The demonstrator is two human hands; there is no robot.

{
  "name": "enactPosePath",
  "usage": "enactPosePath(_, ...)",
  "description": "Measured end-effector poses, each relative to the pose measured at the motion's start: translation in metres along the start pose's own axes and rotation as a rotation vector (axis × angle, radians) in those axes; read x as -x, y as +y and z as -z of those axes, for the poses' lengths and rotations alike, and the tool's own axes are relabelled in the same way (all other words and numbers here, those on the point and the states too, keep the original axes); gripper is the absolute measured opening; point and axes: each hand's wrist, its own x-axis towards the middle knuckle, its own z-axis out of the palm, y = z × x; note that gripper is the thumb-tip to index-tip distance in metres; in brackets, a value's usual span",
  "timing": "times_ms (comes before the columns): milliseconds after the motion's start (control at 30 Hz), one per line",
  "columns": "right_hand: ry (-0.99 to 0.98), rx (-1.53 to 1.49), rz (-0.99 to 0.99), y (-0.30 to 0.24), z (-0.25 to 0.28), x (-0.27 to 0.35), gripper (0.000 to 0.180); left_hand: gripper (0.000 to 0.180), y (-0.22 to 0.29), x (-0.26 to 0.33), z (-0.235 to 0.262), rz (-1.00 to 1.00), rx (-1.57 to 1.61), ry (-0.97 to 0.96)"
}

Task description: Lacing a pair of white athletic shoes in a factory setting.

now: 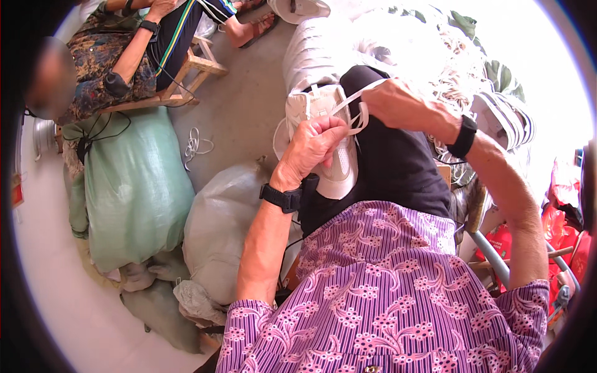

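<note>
A white sneaker (341,168) lies on my black-trousered lap, its toe toward me. A white shoelace (356,98) runs from its upper part to my right hand (401,107), whose fingers are closed on it and pull it out to the right. My left hand (318,142) rests over the middle of the shoe with fingers pinched together; a loop of the lace comes out beside its fingertips. The palm side of the right hand and part of the shoe are hidden.
A row of white shoes (314,53) stretches away ahead. Bundled white laces (457,68) and stacked shoe parts (505,121) sit at right. Stuffed green (134,186) and whitish sacks (224,217) stand left. A loose lace (196,146) lies on the floor near another person on a wooden stool (198,68).
</note>
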Motion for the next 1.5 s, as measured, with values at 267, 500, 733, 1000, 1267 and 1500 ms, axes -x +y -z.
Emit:
enactPosePath(267, 0.323, 0.506, -0.096, 0.089, 0.122, 0.037, 0.011, 0.017, -0.002, -0.005, -0.008, -0.016, -0.015, 0.025)
enactPosePath(500, 0.229, 0.122, -0.391, 0.074, 0.068, 0.048, 0.012, 0.012, -0.008, 0.008, 0.013, -0.217, 0.066, 0.265)
enactPosePath(733, 0.28, -0.041, 0.111, -0.013, 0.005, -0.009, 0.017, 0.015, -0.018, 0.018, 0.034, -0.279, -0.359, 0.411)
enactPosePath(1000, -0.011, -0.005, 0.067, -0.058, -0.022, -0.027, 0.008, 0.022, -0.038, 0.001, 0.029, -0.377, -0.341, 0.394)
enactPosePath(1267, 0.207, 0.01, -0.006, -0.043, -0.017, -0.034, 0.015, 0.018, -0.033, 0.004, 0.035, -0.313, -0.179, 0.371)
enactPosePath(1500, 0.064, -0.039, -0.029, -0.046, -0.004, -0.038, 0.009, 0.017, 0.006, -0.01, 0.041, -0.389, -0.415, 0.374)
